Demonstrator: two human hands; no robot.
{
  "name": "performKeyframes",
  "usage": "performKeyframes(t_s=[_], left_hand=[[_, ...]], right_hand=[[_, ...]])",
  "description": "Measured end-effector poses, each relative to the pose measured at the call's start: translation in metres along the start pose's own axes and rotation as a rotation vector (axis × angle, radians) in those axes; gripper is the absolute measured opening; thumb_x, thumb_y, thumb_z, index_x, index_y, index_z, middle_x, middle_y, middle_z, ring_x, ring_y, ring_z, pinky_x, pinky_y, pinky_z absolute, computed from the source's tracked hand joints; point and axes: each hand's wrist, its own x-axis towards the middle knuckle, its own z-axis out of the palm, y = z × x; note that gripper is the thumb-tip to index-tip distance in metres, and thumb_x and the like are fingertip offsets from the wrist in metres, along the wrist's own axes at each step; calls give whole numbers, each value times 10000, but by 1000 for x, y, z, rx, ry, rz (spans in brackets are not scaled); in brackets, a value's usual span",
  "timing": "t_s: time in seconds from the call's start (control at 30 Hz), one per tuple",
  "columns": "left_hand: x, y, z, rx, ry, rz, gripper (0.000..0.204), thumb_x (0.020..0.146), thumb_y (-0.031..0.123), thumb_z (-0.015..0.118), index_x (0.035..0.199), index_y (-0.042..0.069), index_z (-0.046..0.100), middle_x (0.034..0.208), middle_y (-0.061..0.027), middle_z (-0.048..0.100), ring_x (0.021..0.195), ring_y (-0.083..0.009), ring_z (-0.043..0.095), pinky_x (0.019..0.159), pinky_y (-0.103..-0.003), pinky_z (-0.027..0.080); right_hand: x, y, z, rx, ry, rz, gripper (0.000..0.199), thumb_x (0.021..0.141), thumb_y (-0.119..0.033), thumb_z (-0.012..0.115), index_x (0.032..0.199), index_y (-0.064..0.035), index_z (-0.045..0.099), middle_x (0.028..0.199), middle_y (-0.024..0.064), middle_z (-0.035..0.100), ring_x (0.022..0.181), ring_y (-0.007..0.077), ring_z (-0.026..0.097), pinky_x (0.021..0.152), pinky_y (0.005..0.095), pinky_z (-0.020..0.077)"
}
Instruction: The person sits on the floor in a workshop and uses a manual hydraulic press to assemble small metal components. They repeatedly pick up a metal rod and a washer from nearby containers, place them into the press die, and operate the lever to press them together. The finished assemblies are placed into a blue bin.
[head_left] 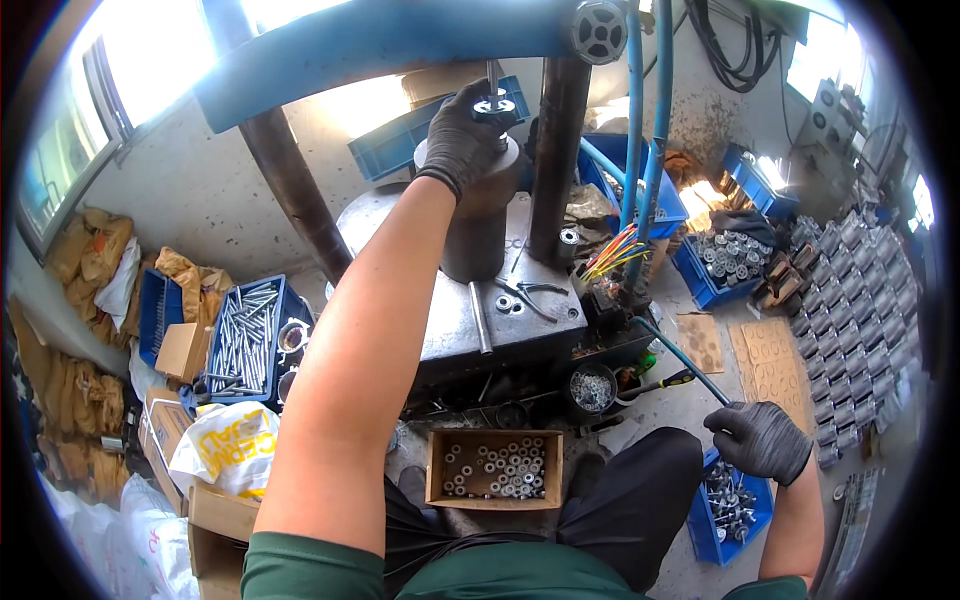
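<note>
My left hand (462, 142), in a dark grey glove, reaches up between the press columns. Its fingers close round a round metal part (494, 106) with a thin rod standing up from it, over the thick steel cylinder (475, 238). Part of the grip is hidden behind the glove. Low on the right, my right hand (762, 442), gloved too, is wrapped round the end of a long teal lever (682, 363). On the press bed (455, 335) lie pliers (530, 292), a metal rod (480, 318) and small rings (508, 304).
A cardboard box of small rings (495, 433) stands between my legs. To the left is a blue crate of rods (244, 340); by my right knee, a blue bin of metal parts (730, 505). Stacked metal cylinders (855, 320) line the right side. Blue hoses (656, 130) hang beside the press.
</note>
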Motion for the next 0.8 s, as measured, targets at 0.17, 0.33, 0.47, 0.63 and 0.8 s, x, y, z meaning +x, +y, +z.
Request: performKeyframes(t_s=[0.17, 0.33, 0.47, 0.63, 0.8], left_hand=[[0, -2, 10, -196, 0, -32, 442, 929, 197, 859, 1328, 100, 697, 1072, -32, 738, 826, -85, 668, 720, -281, 590], [16, -28, 6, -106, 34, 79, 427, 938, 211, 860, 1320, 99, 706, 1094, -29, 734, 843, -92, 673, 739, -282, 590], [7, -14, 10, -46, 27, 96, 433, 943, 227, 857, 1326, 93, 704, 1127, -26, 735, 903, -102, 683, 800, -288, 590], [10, -19, 3, -109, -11, 36, 495, 925, 276, 875, 1345, 83, 698, 1161, -39, 747, 974, -110, 683, 891, -294, 579], [8, -16, 2, -55, -20, 65, 521, 919, 265, 880, 1361, 66, 688, 1164, -41, 745, 959, -101, 679, 880, -285, 582]], right_hand=[[-4, -3, 2, -79, -164, 16, 251, 937, -267, 678, 1050, -62, 770, 903, 175, 756, 840, 395, 742, 777, 496, 598], [-3, 3, 3, -57, -143, -18, 259, 938, -275, 677, 1046, -59, 771, 904, 174, 758, 855, 395, 742, 787, 498, 598], [-4, 0, 1, -78, -211, 8, 244, 940, -256, 670, 1059, -69, 773, 913, 173, 762, 852, 399, 742, 791, 501, 600], [-2, 2, 2, -14, -100, -15, 230, 928, -220, 674, 1061, -63, 776, 914, 180, 761, 841, 394, 744, 782, 498, 601], [-2, 1, 2, 13, -67, 11, 239, 927, -214, 666, 1073, -59, 773, 918, 184, 762, 835, 398, 741, 777, 497, 599]])
